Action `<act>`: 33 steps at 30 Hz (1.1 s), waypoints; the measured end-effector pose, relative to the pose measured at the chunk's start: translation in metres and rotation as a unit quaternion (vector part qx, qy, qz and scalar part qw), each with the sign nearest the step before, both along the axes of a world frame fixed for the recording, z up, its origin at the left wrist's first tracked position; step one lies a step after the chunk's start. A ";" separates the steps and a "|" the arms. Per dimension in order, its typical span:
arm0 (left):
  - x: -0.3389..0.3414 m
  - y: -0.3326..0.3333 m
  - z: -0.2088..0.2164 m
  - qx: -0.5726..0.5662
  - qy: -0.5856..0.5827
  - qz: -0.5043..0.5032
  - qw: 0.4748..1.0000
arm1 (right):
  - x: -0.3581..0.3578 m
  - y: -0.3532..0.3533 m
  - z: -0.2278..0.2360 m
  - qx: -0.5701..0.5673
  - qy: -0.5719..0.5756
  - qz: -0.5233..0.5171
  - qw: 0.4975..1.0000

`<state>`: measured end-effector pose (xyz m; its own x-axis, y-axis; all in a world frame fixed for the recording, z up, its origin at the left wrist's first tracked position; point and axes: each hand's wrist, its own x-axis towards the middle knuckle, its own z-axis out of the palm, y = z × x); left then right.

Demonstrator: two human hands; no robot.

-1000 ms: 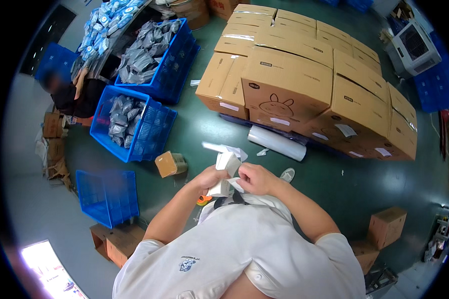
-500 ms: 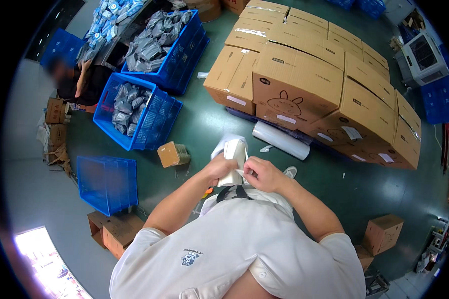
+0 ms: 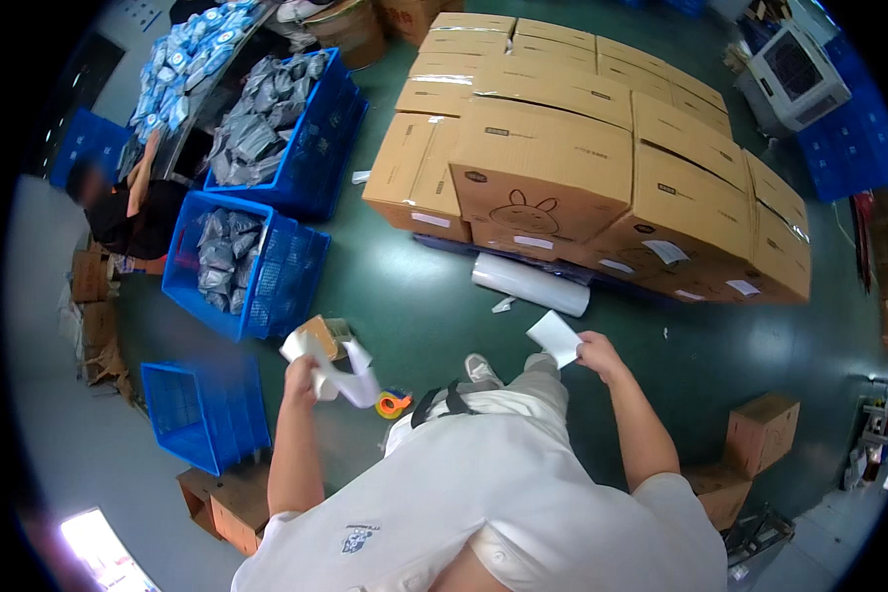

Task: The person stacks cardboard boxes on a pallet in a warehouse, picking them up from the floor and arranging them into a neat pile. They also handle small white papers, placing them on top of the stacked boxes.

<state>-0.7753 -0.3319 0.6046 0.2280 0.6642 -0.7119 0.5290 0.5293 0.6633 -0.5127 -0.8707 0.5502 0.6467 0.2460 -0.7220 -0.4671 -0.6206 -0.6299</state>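
Observation:
My left hand [image 3: 302, 379] is closed on a roll of white labels [image 3: 304, 347], slightly smeared by motion. A loose white strip curls off the roll toward the right. Well apart from it, my right hand [image 3: 598, 355] pinches a white label [image 3: 555, 338] by its right end. A small brown carton [image 3: 327, 333] stands on the floor just behind the label roll. Between the roll and my waist shows an orange tape roll [image 3: 393, 404].
Cartons [image 3: 553, 148] are stacked ahead, with a roll of clear film [image 3: 531, 284] before them. Blue crates [image 3: 301, 286] of grey packets stand left, beside a seated person [image 3: 133, 212]. Another blue crate [image 3: 207, 409] lies nearer; more boxes [image 3: 760, 434] stand at right.
My hands have moved apart. The label now in my right hand has come away from the roll, which my left hand has carried left. The view has shifted a little.

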 end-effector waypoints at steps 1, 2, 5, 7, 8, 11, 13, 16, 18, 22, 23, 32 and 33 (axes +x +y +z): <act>-0.013 0.004 -0.002 -0.006 0.008 0.009 1.000 | 0.006 -0.003 -0.019 -0.099 -0.042 -0.013 0.994; -0.026 0.001 -0.002 -0.011 0.030 0.007 0.999 | 0.009 -0.003 -0.032 -0.197 -0.076 -0.020 0.977; -0.044 -0.003 -0.002 -0.031 0.030 0.008 0.999 | 0.039 0.044 -0.064 -0.194 -0.137 -0.239 0.941; -0.063 -0.007 -0.013 -0.049 0.051 0.041 0.997 | 0.065 0.086 -0.064 -0.202 -0.157 -0.262 0.930; -0.065 -0.012 -0.015 -0.050 0.054 0.034 0.997 | 0.083 0.099 -0.072 -0.210 -0.194 -0.272 0.919; -0.066 -0.037 -0.007 -0.052 0.057 0.021 0.997 | 0.151 0.161 -0.063 -0.109 -0.248 -0.243 0.932; -0.082 -0.048 0.000 -0.076 0.042 0.036 0.996 | 0.179 0.224 -0.028 -0.093 -0.271 -0.260 0.922; -0.082 -0.067 0.023 -0.084 0.055 0.060 0.993 | 0.186 0.252 -0.027 0.005 -0.222 -0.377 0.899; -0.080 -0.072 0.029 -0.084 0.049 0.069 0.993 | 0.159 0.262 -0.051 0.007 -0.329 -0.210 0.920; -0.070 -0.070 0.036 -0.106 0.057 0.063 0.991 | 0.129 0.261 -0.042 0.154 -0.261 0.019 0.953; -0.073 -0.070 0.036 -0.090 0.050 0.054 0.993 | 0.138 0.251 -0.039 0.134 -0.217 0.045 0.966; 0.037 -0.101 0.068 -0.083 0.000 -0.044 0.996 | 0.189 0.111 -0.053 -0.118 -0.107 0.029 0.987; 0.062 -0.112 0.072 -0.095 0.000 -0.073 0.993 | 0.187 0.123 -0.075 -0.045 -0.200 0.050 0.977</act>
<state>-0.7137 -0.4436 0.6764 0.3123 0.4774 -0.8213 0.6091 0.5628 0.5588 -0.3256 -0.7478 0.4753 0.8582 0.2688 -0.4373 -0.1286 -0.7121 -0.6902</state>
